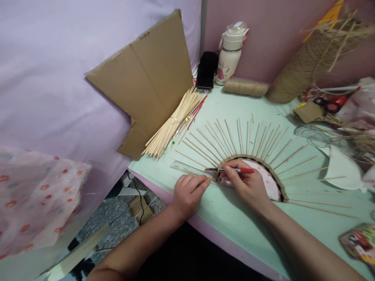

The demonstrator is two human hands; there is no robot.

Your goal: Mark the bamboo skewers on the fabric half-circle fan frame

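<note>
A half-round piece with floral fabric and a twine-wrapped rim lies on the pale green table, thin sticks fanning out from it. My right hand rests over its left part and holds a red pen, whose tip points left above a clear ruler. Just below the ruler's right part is my left hand, its fingers curled and pressed together near a stick end; what they grip, if anything, is hidden.
A bundle of sticks lies beside a leaning cardboard sheet. Behind are a black phone, a white bottle, a twine roll and a large twine cone. Clutter fills the right side, with a colourful box lower down.
</note>
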